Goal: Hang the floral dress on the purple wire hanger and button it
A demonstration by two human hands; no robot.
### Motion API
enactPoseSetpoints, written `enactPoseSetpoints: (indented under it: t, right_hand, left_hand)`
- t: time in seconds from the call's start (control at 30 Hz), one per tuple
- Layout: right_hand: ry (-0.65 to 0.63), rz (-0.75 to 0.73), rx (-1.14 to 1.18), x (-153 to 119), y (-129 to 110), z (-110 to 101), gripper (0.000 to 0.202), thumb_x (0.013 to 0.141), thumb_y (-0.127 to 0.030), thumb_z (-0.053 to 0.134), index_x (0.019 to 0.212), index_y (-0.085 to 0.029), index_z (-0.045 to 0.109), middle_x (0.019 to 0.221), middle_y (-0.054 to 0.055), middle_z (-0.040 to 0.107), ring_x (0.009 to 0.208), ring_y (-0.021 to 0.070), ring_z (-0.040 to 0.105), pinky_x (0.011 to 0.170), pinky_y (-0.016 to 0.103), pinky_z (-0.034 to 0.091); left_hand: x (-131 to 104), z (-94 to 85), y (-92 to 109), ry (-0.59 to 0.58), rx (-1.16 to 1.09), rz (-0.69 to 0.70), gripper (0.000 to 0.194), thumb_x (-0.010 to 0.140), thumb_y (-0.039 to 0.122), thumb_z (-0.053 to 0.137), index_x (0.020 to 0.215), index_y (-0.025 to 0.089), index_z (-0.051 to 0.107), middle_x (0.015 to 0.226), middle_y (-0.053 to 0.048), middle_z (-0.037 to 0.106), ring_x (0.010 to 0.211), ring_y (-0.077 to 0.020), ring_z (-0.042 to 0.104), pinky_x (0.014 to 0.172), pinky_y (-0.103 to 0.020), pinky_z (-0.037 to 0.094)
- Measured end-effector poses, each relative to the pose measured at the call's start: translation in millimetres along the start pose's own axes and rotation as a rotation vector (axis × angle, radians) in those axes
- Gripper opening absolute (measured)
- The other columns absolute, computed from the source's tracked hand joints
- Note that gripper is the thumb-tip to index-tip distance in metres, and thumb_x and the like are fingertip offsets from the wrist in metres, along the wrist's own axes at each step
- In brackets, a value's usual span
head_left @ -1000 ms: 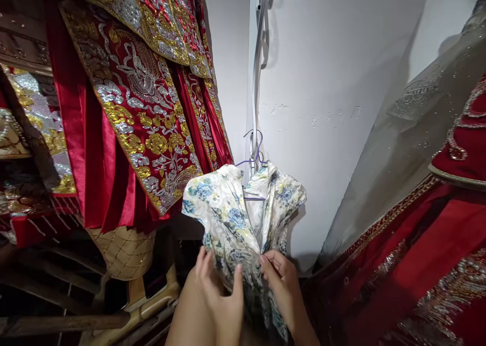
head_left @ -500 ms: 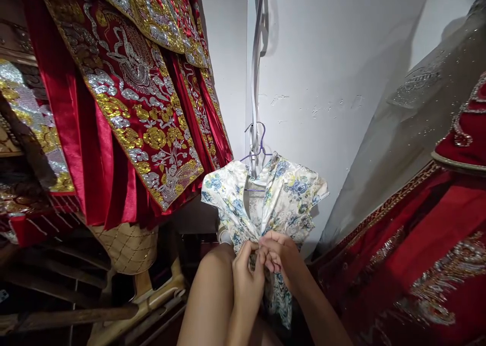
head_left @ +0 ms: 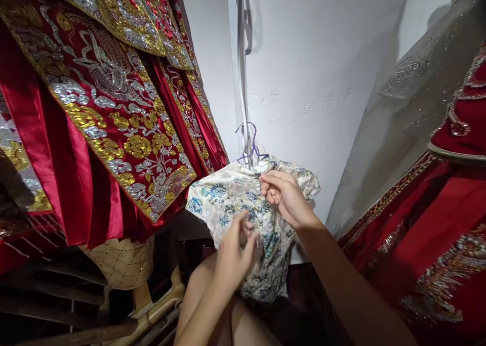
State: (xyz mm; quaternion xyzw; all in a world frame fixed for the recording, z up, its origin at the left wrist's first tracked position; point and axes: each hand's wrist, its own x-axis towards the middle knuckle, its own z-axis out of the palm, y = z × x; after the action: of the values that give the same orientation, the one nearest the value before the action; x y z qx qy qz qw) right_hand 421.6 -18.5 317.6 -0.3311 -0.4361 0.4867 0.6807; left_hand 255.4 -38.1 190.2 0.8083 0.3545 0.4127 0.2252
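A white floral garment (head_left: 224, 199) with blue flowers and short sleeves hangs on a thin purple hanger (head_left: 253, 146), its neckline drawn together at the top. My right hand (head_left: 283, 194) pinches the garment's front edge just below the collar, thumb and forefinger pressed together. Lower down, my left hand (head_left: 237, 250) is in front of the garment's middle, slightly blurred, with its thumb and fingers apart and nothing visible between them.
An embroidered red and gold costume (head_left: 136, 133) hangs at the left, above a tan quilted form (head_left: 125, 260) and wooden furniture. More beaded red clothing (head_left: 436, 214) hangs at the right beside sheer grey fabric. Behind stands a white wall (head_left: 304, 57).
My right hand has moved up to the collar, and my left hand has come away from it. The garment's open front now lies drawn together. The view has shifted slightly right.
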Motion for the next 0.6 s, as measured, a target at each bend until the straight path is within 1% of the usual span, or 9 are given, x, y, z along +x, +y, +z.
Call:
enactPoseSetpoints:
  t: [0.03,0.07,0.13,0.17,0.23,0.33,0.4,0.5,0.6]
  right_hand:
    - [0.003,-0.005,-0.021,-5,3,0,0.023,0.074,-0.033,0.076,0.074,-0.016,0.061,0.054,-0.002,0.062,0.039,0.0043,0.044,0.037,0.016,0.026]
    - [0.002,-0.008,-0.046,-8,5,0,0.024,0.075,-0.034,0.077,0.073,-0.016,0.060,0.053,-0.002,0.062,0.038,0.0043,0.043,0.036,0.016,0.025]
    - [-0.013,-0.023,-0.100,-12,7,0,0.027,0.075,-0.036,0.076,0.072,-0.017,0.058,0.051,-0.002,0.061,0.037,0.0049,0.042,0.037,0.017,0.025]
    - [-0.021,-0.038,-0.123,-11,8,0,0.027,0.076,-0.037,0.076,0.072,-0.017,0.058,0.050,-0.003,0.060,0.037,0.0054,0.041,0.037,0.018,0.025]
    - [-0.019,-0.088,-0.161,-6,13,0,0.026,0.077,-0.037,0.074,0.071,-0.019,0.056,0.046,-0.006,0.054,0.037,0.0064,0.038,0.038,0.020,0.026]
    - [0.053,-0.165,-0.263,7,34,-5,0.024,0.079,-0.035,0.071,0.071,-0.021,0.053,0.046,-0.009,0.045,0.040,0.0077,0.034,0.041,0.022,0.024]
    - [0.097,-0.153,-0.375,13,56,-12,0.023,0.079,-0.034,0.069,0.069,-0.022,0.052,0.048,-0.008,0.043,0.043,0.0084,0.033,0.043,0.023,0.020]
    - [0.099,-0.072,-0.458,8,86,-24,0.026,0.078,-0.032,0.066,0.063,-0.022,0.048,0.048,-0.008,0.038,0.043,0.0086,0.029,0.045,0.025,0.017]
    - [0.053,0.007,-0.363,-14,103,-31,0.026,0.079,-0.035,0.063,0.063,-0.024,0.045,0.046,-0.010,0.033,0.042,0.0087,0.026,0.044,0.025,0.018]
  left_hand:
    - [16,-11.3,8,0.101,-0.044,0.048,0.041,0.096,0.024,0.054,0.137,0.022,0.047,0.099,-0.004,0.065,0.088,-0.0187,0.061,0.083,-0.031,0.047]
    - [32,-22.4,17,0.185,-0.057,0.111,0.045,0.098,0.023,0.051,0.143,0.023,0.043,0.100,-0.005,0.065,0.088,-0.0178,0.062,0.085,-0.031,0.048]
    - [66,-41.4,35,0.288,0.008,0.222,0.041,0.100,0.024,0.049,0.142,0.023,0.047,0.103,-0.005,0.066,0.088,-0.0171,0.061,0.084,-0.031,0.047]
    - [82,-48.1,42,0.282,0.057,0.275,0.036,0.101,0.024,0.048,0.136,0.023,0.053,0.103,-0.006,0.067,0.089,-0.0175,0.061,0.083,-0.031,0.047]
    - [108,-55.1,52,0.237,0.187,0.381,0.021,0.100,0.024,0.049,0.113,0.019,0.065,0.097,-0.007,0.067,0.089,-0.0194,0.060,0.082,-0.032,0.046]
    - [126,-57.2,54,0.249,0.290,0.443,0.018,0.099,0.022,0.050,0.090,0.016,0.065,0.088,-0.007,0.065,0.086,-0.0211,0.057,0.082,-0.034,0.044]
    - [129,-63.6,49,0.339,0.165,0.368,0.017,0.097,0.020,0.052,0.087,0.016,0.065,0.086,-0.006,0.065,0.084,-0.0195,0.057,0.080,-0.032,0.044]
    - [128,-89.2,31,0.611,-0.394,0.061,0.014,0.094,0.017,0.060,0.084,0.014,0.068,0.080,-0.002,0.065,0.076,-0.0137,0.056,0.074,-0.026,0.043]
    - [125,-116.5,-3,0.830,-0.829,-0.215,0.018,0.095,0.016,0.058,0.079,0.012,0.065,0.072,0.002,0.061,0.063,-0.0085,0.051,0.065,-0.021,0.041]
